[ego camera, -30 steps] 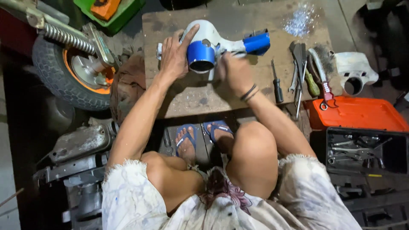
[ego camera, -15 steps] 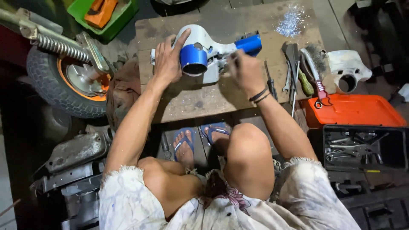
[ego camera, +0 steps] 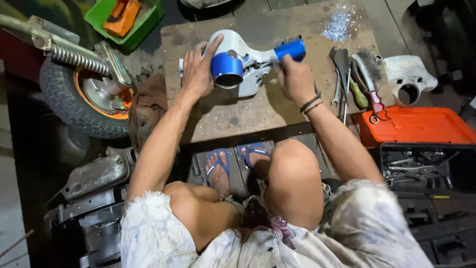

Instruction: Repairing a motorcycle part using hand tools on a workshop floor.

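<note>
A grey metal part (ego camera: 246,59) with blue tape on its round opening and on one arm lies on a worn wooden board (ego camera: 238,111). My left hand (ego camera: 198,69) grips the part's left side beside the blue taped ring. My right hand (ego camera: 292,79) is closed at the part's right side, just below the blue taped arm; whatever it pinches is too small to make out. A dark band sits on that wrist.
A small wheel (ego camera: 79,97) with an orange rim and a spring stands at the left. Files, a screwdriver and pliers (ego camera: 357,87) lie right of the board, by an orange toolbox lid (ego camera: 421,126) and an open tool tray (ego camera: 426,166). A green bin (ego camera: 124,20) sits top left.
The view has shifted slightly. My right hand has moved a little along the part's right side, while my left hand keeps its hold on the part.
</note>
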